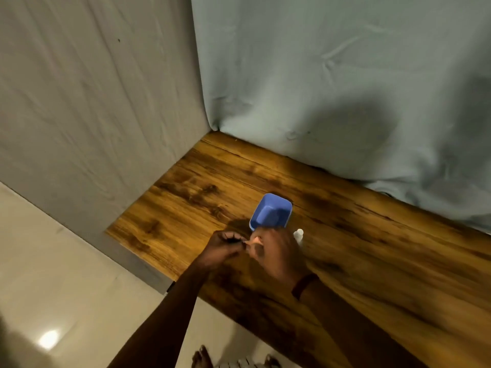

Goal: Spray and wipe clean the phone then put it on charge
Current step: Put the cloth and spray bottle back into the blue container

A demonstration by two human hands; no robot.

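My two hands meet over the near left part of the wooden table (372, 261). My left hand (224, 248) is curled around a small, thin dark thing (233, 239) that I cannot identify. My right hand (276, 252) is blurred, and its fingertips pinch toward the left hand's fingers. Just behind the right hand, a white spray bottle (299, 235) shows only its top. A blue plastic tub (271, 212) stands on the table right behind both hands. No phone is visible.
Grey cloth (332, 88) hangs along the back of the table and a second cloth (93, 115) along its left side. Pale floor tiles (66, 288) lie to the left below the table edge. My bare feet (202, 357) show at the bottom.
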